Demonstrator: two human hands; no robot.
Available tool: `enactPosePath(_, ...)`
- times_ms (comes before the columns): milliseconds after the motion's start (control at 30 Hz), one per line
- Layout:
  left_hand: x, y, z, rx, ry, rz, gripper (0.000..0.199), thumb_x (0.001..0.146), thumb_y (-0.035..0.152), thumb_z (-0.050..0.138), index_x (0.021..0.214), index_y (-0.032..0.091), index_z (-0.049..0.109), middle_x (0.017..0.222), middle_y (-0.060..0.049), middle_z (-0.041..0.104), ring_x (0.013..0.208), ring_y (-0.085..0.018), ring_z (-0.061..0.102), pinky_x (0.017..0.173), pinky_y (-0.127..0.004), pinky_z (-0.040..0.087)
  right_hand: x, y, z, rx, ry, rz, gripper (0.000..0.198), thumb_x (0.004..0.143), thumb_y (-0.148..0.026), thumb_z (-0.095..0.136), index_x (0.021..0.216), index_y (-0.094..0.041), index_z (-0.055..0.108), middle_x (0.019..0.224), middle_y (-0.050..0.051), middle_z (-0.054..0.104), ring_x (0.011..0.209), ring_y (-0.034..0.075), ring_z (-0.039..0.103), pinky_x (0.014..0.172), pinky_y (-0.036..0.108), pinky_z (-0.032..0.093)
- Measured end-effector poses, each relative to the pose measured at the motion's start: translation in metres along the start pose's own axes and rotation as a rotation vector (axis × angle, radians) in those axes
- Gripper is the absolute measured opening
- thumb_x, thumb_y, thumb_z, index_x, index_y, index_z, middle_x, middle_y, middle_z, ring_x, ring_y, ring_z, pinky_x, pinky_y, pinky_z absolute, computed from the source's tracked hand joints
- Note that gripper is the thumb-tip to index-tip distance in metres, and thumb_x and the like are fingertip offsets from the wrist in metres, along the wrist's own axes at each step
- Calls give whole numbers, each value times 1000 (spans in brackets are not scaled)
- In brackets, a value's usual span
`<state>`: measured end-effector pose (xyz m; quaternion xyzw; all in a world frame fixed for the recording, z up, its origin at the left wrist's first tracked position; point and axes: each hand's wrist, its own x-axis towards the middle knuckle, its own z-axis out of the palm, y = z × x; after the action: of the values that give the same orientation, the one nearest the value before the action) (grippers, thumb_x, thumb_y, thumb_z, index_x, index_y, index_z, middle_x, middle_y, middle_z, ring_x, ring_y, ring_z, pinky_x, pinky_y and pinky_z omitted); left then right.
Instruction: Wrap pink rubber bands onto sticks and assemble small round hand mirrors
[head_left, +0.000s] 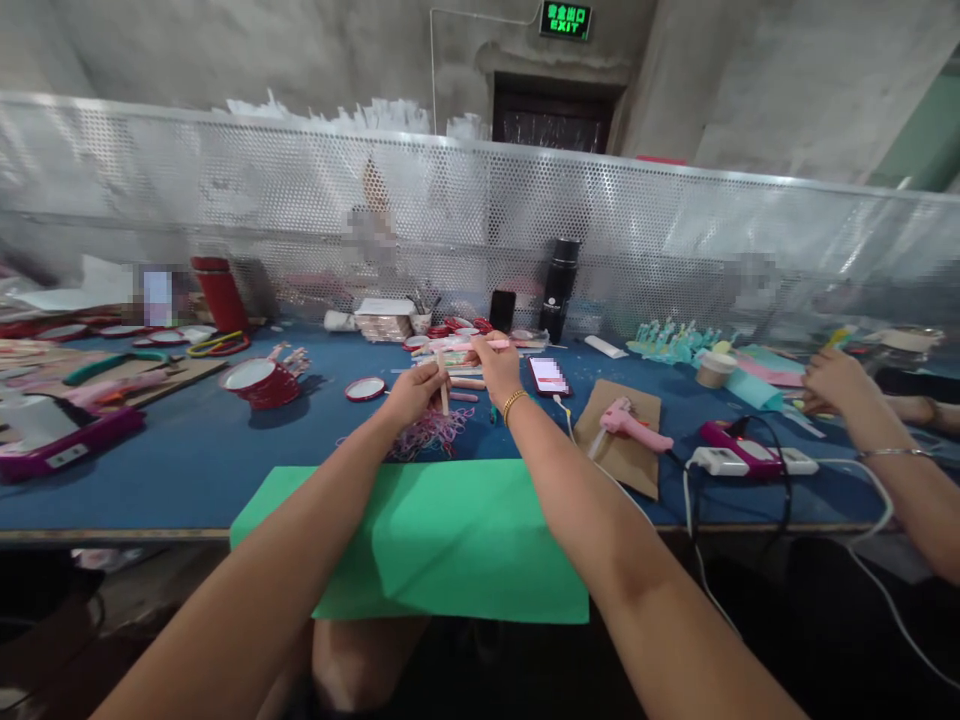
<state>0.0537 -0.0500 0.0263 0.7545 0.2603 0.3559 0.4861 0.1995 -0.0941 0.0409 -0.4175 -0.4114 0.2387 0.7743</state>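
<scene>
Work centres on a flat, pale, wood-coloured stick, located upright above the middle of the blue worktop. The left hand is closed to a narrow pinch and grips this stick between thumb and fingers. The right hand is likewise narrowed and holds a slender pink rod, directed sideways toward the left hand; whether the rod touches the stick cannot be determined. Directly below the hands lies a tangled heap of thin pink and purple strands. A bright green rectangular sheet covers the front edge of the worktop and hangs over the person's lap. To the right, a pink glue gun is set down on a brown cardboard panel, held by neither hand; a smartphone with a lit screen is placed near the right hand. To the left stands a round red-rimmed white dish. Progress, as judged from the layout: both pieces are already picked up, so handling is under way; no join between them can be confirmed. The strands remain loose and unsorted, which suggests an intermediate stage, with material left over. No completed piece can be identified in either hand.
</scene>
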Motion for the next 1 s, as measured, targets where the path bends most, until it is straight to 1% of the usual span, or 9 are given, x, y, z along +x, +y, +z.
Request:
enactPosePath(167, 1, -4, 0, -15, -28, -2, 37, 77, 51, 63, 68, 17, 55, 50, 1, 55, 40, -11, 49, 41, -22, 36, -2, -2, 1, -28, -34, -16, 16, 73, -33, 60, 66, -22, 52, 53, -6, 60, 52, 10, 57, 55, 21, 46)
enactPosePath(367, -1, -5, 0, -10, -14, 11, 38, 76, 54, 63, 68, 17, 55, 50, 2, 54, 41, -11, 49, 42, -23, 37, -3, -3, -1, 0, 19, -7, 14, 71, -31, 60, 66, -21, 52, 50, -6, 59, 50, 11, 56, 55, 22, 46)
enactPosePath(567, -2, -5, 0, 7, -28, 12, 41, 77, 57, 61, 70, 17, 55, 50, 1, 55, 41, -11, 49, 43, -23, 36, -3, 3, 0, 10, -28, -17, 15, 70, -32, 62, 66, -21, 53, 52, -6, 60, 51, 11, 56, 54, 22, 45)
enactPosePath(733, -1, -5, 1, -24, -9, 6, 40, 76, 55, 63, 67, 17, 54, 49, 2, 54, 40, -10, 47, 42, -23, 35, -3, -2, -2, 16, 36, 16, 14, 70, -31, 61, 66, -21, 53, 49, -6, 59, 50, 11, 57, 55, 22, 46)
enactPosePath(900, 0, -4, 1, -17, -38, 1, 40, 77, 54, 63, 69, 16, 54, 49, 2, 55, 41, -11, 49, 43, -23, 37, -4, -2, 0, 7, -8, -2, 16, 71, -33, 61, 66, -21, 52, 52, -6, 61, 52, 10, 58, 56, 22, 47)
enactPosePath(1000, -1, -3, 2, -18, -29, 0, 38, 77, 52, 63, 69, 16, 55, 50, 2, 55, 41, -10, 48, 42, -22, 36, -4, 0, -1, -1, -7, -15, 16, 71, -33, 62, 66, -21, 52, 52, -6, 61, 51, 10, 58, 55, 22, 47)
